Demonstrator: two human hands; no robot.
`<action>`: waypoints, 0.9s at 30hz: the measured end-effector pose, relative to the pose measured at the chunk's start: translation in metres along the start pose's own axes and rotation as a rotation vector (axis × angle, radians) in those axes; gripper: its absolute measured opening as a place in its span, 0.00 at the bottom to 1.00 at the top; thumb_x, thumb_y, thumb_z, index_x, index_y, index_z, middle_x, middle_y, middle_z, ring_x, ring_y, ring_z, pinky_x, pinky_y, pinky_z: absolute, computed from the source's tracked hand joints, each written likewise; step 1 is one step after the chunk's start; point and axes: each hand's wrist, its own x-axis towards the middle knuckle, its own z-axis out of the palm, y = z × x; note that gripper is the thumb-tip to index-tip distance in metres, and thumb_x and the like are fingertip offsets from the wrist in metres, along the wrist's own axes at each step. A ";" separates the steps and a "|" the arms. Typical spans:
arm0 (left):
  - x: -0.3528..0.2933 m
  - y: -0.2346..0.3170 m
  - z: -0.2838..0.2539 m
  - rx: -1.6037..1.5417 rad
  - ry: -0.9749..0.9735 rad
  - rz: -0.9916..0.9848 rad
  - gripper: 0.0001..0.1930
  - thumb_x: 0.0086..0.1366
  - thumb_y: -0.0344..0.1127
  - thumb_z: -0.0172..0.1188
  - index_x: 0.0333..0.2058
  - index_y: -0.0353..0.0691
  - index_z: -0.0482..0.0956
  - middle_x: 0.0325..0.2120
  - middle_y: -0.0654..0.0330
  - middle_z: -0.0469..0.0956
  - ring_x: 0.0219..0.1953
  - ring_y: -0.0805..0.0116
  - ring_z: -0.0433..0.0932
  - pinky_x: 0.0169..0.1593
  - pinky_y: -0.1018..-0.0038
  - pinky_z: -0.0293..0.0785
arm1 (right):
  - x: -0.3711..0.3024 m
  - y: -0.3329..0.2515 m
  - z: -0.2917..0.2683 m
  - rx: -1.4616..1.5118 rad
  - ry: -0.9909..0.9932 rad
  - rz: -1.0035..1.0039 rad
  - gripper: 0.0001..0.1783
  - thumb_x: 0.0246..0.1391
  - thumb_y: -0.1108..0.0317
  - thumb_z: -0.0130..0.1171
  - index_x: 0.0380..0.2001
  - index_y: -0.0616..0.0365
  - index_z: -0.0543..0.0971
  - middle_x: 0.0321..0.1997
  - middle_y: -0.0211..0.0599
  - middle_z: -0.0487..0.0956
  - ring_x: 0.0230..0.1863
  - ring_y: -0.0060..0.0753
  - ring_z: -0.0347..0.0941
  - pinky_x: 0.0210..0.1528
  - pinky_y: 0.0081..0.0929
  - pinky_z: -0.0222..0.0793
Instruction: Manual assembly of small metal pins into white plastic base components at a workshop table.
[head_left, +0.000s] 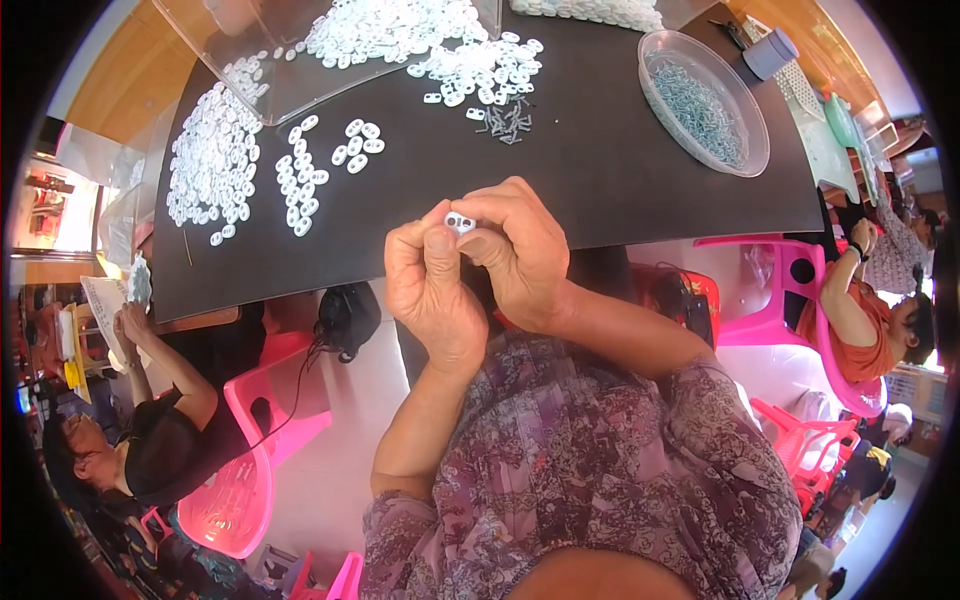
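Just in front of the table's near edge, a small white oval plastic piece with two dark holes is pinched between my two hands. My left hand closes on its left side with thumb and forefinger. On its other side, the thumb and fingers of my right hand are pressed together. Beyond my hands lie a small heap of dark grey pins and a pile of similar white pieces. Whether a pin sits inside the held piece I cannot make out.
On the dark table, a big heap of white pieces spreads at the left beside a clear plastic bin. A round clear tub of bluish screws stands at the right. People sit on pink chairs at both sides.
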 end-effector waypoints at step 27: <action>-0.009 0.005 0.003 0.001 0.031 0.034 0.11 0.66 0.36 0.54 0.36 0.31 0.70 0.30 0.64 0.69 0.33 0.79 0.68 0.40 0.81 0.68 | 0.002 -0.001 0.002 -0.032 0.016 -0.199 0.11 0.54 0.68 0.56 0.37 0.66 0.72 0.33 0.44 0.74 0.29 0.36 0.68 0.29 0.27 0.66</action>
